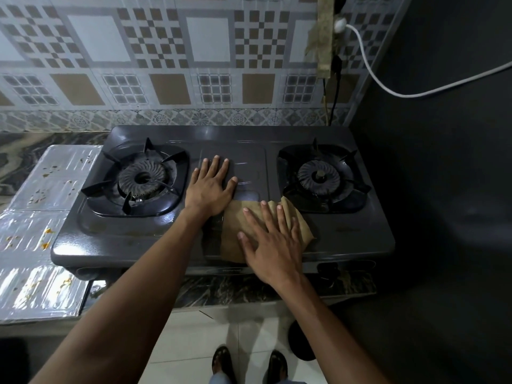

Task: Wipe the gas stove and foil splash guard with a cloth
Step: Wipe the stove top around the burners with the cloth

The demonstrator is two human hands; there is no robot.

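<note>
Pressing flat on a tan cloth, the right hand lies open with fingers spread at lower centre of the frame; it grips nothing, only pins the cloth to the gas stove between the two burners. The left hand, likewise open and empty, rests palm-down on the bare centre panel just above and left of the cloth, apparently bracing the stove. The foil splash guard lies flat on the bench at the left edge of the frame, touching the stove's side, and shows orange and brown spatter; it looks not yet wiped. Risks noted: the cloth's upper right corner sits just beside the right burner, and a wide stroke could snag it on the pan support prongs. A hard push might shift the stove on the bench. Rough wiping could tear or crease the thin foil.
</note>
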